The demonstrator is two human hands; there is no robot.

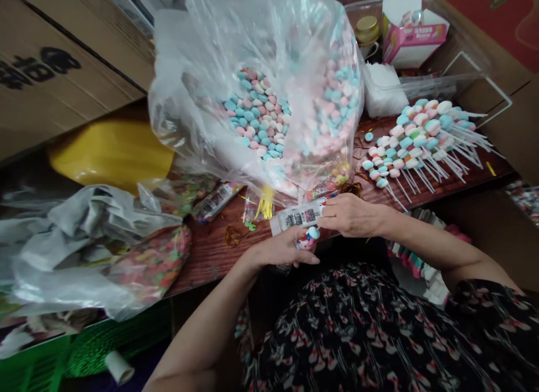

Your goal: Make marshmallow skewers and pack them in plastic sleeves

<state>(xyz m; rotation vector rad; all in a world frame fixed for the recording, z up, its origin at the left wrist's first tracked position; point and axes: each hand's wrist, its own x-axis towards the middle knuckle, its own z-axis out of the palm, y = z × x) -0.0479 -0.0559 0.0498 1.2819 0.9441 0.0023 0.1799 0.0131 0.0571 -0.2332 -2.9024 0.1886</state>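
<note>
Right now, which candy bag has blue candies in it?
The big bag in the middle; blue candies show in it, while the left bag shows red and green ones.

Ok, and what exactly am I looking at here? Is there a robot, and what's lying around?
There is no robot here: these are a person's two bare hands, seen in one picture from a camera worn on the head, looking forward and down. The left hand holds a few small blue, pink and white sweets. The fingers of the right hand are at the end of a clear printed packet. On the reddish wooden table sits a big clear bag of pastel sweets. Right of it lies a pile of sweets on white sticks, and to the left a bag of red and green pieces.
</note>
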